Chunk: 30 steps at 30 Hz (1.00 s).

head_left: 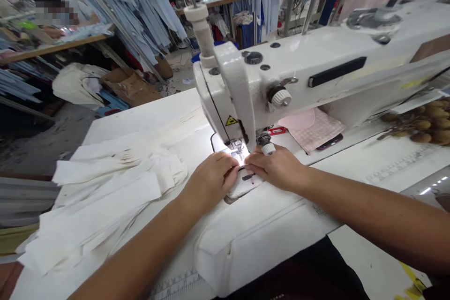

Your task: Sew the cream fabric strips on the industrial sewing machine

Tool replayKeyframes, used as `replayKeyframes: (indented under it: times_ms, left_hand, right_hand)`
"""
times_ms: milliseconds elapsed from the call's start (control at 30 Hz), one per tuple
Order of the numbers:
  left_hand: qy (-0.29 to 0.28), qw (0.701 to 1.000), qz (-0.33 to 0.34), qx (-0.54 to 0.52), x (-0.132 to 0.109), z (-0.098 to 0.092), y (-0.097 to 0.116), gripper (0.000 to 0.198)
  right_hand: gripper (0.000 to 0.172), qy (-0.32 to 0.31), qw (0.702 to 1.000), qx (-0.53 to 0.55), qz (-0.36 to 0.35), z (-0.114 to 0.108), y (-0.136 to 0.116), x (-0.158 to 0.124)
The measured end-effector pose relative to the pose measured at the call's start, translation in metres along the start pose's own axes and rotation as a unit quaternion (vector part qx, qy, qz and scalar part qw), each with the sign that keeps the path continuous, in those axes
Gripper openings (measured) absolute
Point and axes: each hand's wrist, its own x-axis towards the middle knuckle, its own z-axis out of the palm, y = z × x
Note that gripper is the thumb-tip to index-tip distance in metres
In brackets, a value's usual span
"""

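Note:
My left hand (216, 176) is closed in a pinch just left of the needle area of a white sewing machine (232, 84). Facing it from the right, my right hand (276, 166) is also pinched, its fingertips close to the lit presser foot (239, 150). Whatever lies between the fingertips is too small and too bright to make out. Below both hands shows the metal needle plate (248, 185). White cloth pieces (98, 206) lie in loose stacks left of my left hand. A folded white cloth (246, 248) lies along the table's front edge.
A pink checked cloth (316, 129) lies on a dark phone (329, 142) under the machine arm. Brown round fruits (432, 122) sit at the right. Beyond the table, light blue garments (137, 0) hang, and a co-worker (70, 14) sits at another table.

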Motion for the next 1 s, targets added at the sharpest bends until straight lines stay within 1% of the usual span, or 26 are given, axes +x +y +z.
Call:
replayKeyframes:
  times_ms: [67, 167, 233, 333, 567, 800, 867, 933, 1000]
  left_hand:
    - [0.035, 0.999, 0.022, 0.035, 0.0003, 0.0021, 0.0026, 0.005]
    - [0.079, 0.987, 0.079, 0.112, 0.0023, 0.0052, 0.0064, 0.008]
    - [0.078, 0.978, 0.111, 0.157, 0.0042, 0.0058, 0.007, 0.006]
    - [0.075, 0.969, 0.13, 0.195, 0.0064, 0.0049, 0.0049, 0.014]
    - [0.096, 0.969, 0.13, 0.186, 0.0077, 0.0045, 0.0001, 0.013]
    - [0.094, 0.971, 0.129, 0.18, 0.0089, 0.0059, -0.0005, 0.013]
    - [0.093, 0.972, 0.128, 0.173, 0.0086, 0.0058, -0.0007, 0.012]
    - [0.085, 0.974, 0.129, 0.166, 0.0076, 0.0053, -0.0008, 0.011]
    - [0.058, 0.975, 0.137, 0.163, 0.0056, 0.0047, -0.0003, 0.012]
  right_hand:
    - [0.022, 0.007, 1.0, 0.001, 0.004, 0.0017, 0.0001, 0.0012]
    - [0.023, 0.02, 1.0, 0.009, -0.001, 0.0039, 0.0027, 0.0011]
    - [0.024, 0.024, 1.0, 0.012, -0.003, 0.0049, 0.0049, 0.0005]
    - [0.027, 0.031, 0.999, 0.014, -0.007, 0.0058, 0.0072, -0.0001]
    - [0.028, 0.051, 0.998, 0.021, -0.027, 0.0057, 0.0086, -0.0016]
    - [0.035, 0.069, 0.997, -0.009, -0.04, 0.0062, 0.008, -0.0025]
    - [0.034, 0.07, 0.996, -0.013, -0.048, 0.006, 0.0073, -0.0028]
    - [0.03, 0.064, 0.996, -0.018, -0.052, 0.0051, 0.0064, -0.0029]
    - [0.025, 0.048, 0.996, -0.033, -0.061, 0.0033, 0.0056, -0.003]
